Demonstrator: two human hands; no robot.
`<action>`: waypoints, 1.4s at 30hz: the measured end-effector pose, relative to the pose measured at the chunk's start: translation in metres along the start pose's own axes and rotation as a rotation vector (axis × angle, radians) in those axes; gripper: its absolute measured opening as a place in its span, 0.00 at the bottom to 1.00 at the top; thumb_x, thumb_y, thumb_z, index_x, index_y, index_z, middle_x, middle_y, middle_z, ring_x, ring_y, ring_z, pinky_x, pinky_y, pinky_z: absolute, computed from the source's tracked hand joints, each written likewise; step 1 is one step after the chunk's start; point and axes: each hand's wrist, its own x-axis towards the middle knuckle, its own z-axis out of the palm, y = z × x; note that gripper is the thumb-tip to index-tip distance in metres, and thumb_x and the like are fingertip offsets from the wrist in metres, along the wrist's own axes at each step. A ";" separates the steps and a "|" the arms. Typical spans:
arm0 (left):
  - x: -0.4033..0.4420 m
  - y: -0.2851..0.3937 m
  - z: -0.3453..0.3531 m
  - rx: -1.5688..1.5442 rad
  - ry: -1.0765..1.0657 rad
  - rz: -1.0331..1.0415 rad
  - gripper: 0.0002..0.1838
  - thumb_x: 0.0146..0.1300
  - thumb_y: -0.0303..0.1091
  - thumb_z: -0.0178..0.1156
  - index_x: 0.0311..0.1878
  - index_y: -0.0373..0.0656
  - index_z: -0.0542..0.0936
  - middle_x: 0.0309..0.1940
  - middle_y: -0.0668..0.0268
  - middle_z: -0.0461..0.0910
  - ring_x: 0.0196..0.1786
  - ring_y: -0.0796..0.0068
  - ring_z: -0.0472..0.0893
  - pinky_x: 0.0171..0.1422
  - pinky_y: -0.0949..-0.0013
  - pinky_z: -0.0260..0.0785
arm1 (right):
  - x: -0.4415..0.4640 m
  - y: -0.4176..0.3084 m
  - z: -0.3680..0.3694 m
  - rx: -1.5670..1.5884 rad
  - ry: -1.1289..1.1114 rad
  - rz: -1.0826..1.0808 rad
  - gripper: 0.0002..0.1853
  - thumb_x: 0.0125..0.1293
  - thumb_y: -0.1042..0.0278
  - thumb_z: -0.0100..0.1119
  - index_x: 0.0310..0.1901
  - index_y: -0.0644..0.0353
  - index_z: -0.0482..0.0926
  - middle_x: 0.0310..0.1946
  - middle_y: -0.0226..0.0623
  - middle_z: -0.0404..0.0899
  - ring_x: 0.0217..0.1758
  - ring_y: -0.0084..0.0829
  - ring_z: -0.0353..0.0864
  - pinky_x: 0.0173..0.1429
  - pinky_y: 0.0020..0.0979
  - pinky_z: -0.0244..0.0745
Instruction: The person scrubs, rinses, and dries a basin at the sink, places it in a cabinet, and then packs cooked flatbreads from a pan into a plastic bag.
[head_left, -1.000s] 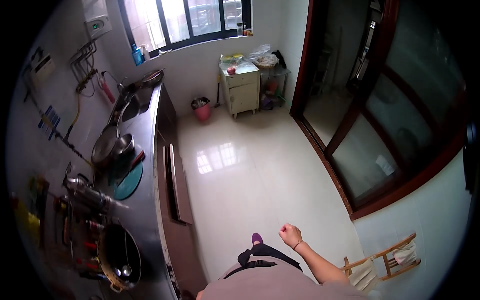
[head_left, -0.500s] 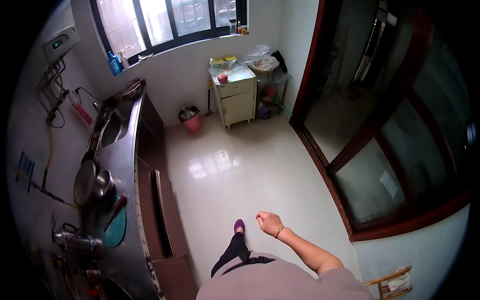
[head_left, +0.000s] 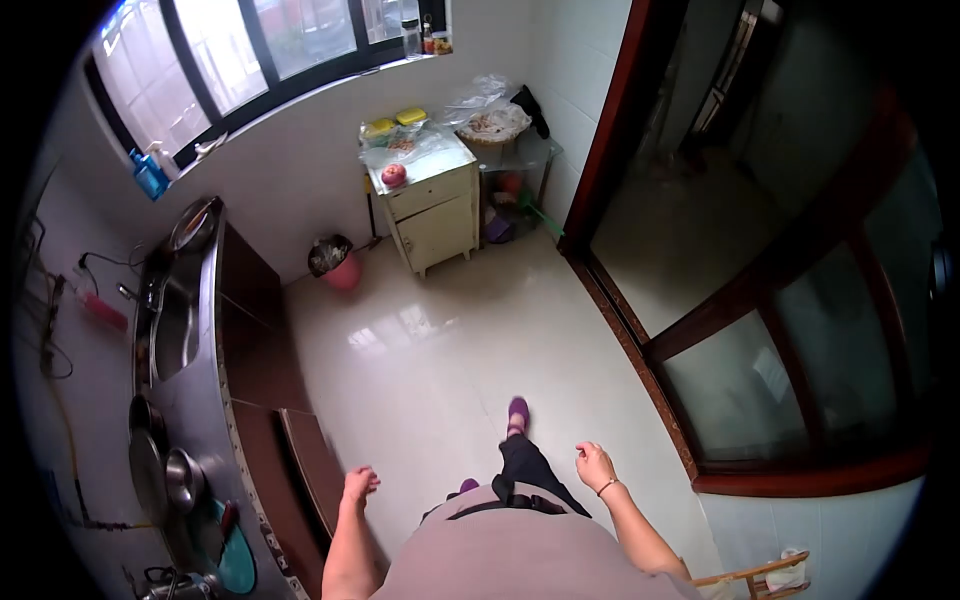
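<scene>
My left hand (head_left: 361, 484) hangs in the air beside the brown cabinet front, its fingers loosely apart and nothing seen in it. On the other side of my body, my right hand (head_left: 596, 466) is held over the floor (head_left: 420, 390), fingers loosely bent and a little apart, holding nothing visible. A thin bracelet (head_left: 606, 487) circles that wrist. Neither hand touches any object. One purple shoe (head_left: 518, 412) is stretched forward on the tiles, and the other shows partly below my shirt.
Along the left runs a steel counter (head_left: 190, 420) with sink, pans and a teal board (head_left: 236, 560). Ahead stand a pink bin (head_left: 343, 273) and a cream cabinet (head_left: 436, 225) bearing a red round fruit (head_left: 394, 175). A red-framed sliding door (head_left: 760, 400) is at right; a wooden chair (head_left: 745, 577) is behind it.
My left hand has come into view. My right hand has swung outward to the right. The forward shoe is farther ahead, and the view has turned, shifting the cabinet and bin leftward.
</scene>
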 end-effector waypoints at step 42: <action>0.471 0.554 0.400 0.764 0.005 0.217 0.20 0.51 0.37 0.54 0.45 0.36 0.80 0.41 0.50 0.81 0.48 0.56 0.80 0.55 0.63 0.70 | 0.537 0.024 -0.153 0.117 -0.243 0.452 0.15 0.56 0.73 0.54 0.47 0.62 0.75 0.45 0.48 0.75 0.47 0.44 0.77 0.51 0.37 0.74</action>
